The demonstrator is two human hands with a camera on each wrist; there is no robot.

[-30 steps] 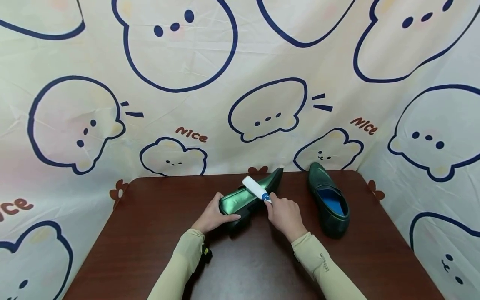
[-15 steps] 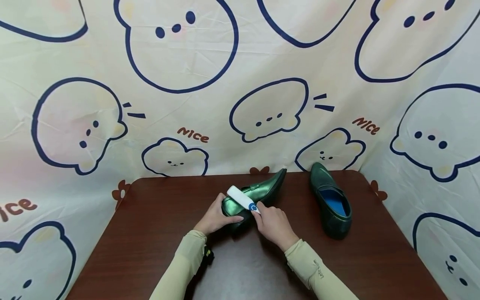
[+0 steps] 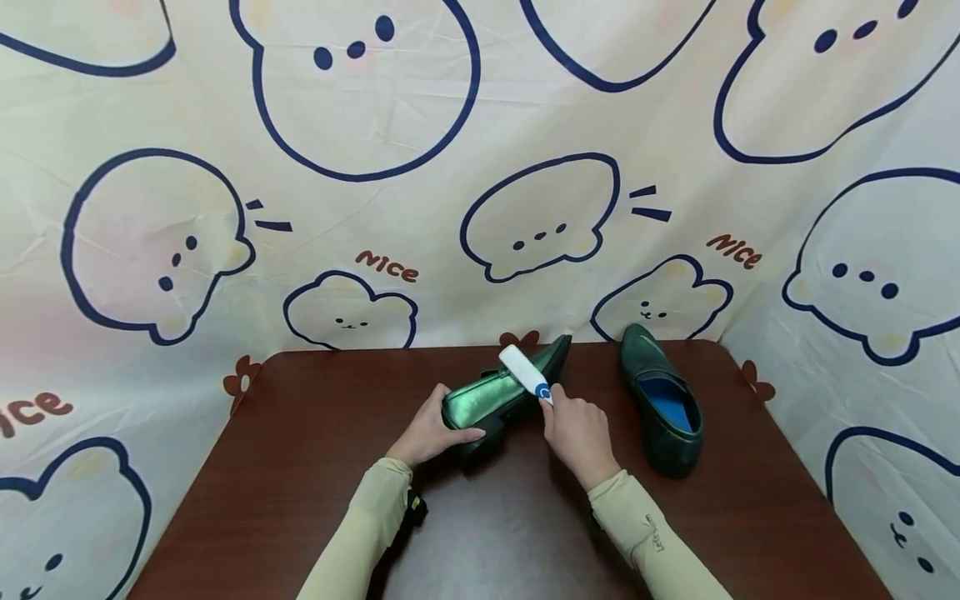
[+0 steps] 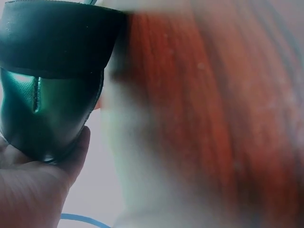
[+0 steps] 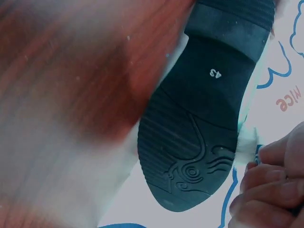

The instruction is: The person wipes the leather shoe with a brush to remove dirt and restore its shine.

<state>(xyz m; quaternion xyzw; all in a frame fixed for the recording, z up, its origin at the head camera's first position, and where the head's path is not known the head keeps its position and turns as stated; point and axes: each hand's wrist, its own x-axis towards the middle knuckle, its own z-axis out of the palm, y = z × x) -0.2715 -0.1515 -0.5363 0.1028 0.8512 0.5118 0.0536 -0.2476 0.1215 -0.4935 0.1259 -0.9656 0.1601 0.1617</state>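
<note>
A shiny green loafer [image 3: 476, 402] is tilted on its side at the table's far middle, toe pointing to the far right. My left hand [image 3: 433, 429] grips its heel, thumb along the near side; the left wrist view shows the heel's back [image 4: 52, 114] in that grip. My right hand [image 3: 581, 429] holds a white stick-shaped tool [image 3: 522, 367] with a blue mark by its end, lying across the shoe's upper. The right wrist view shows the dark patterned sole [image 5: 199, 118] and curled right fingers [image 5: 266, 190], with the tool mostly hidden behind the shoe.
A matching green loafer [image 3: 670, 454] with a blue insole stands upright on the right of the brown table [image 3: 315, 467]. A cartoon-printed curtain [image 3: 420, 217] closes off the back and sides, close behind the shoe's toe. A dark object [image 3: 416, 507] is at the left wrist.
The white tool slid toward the heel half a second ago and is now back nearer the toe, moved with the right hand. The left hand keeps its grip on the heel.
</note>
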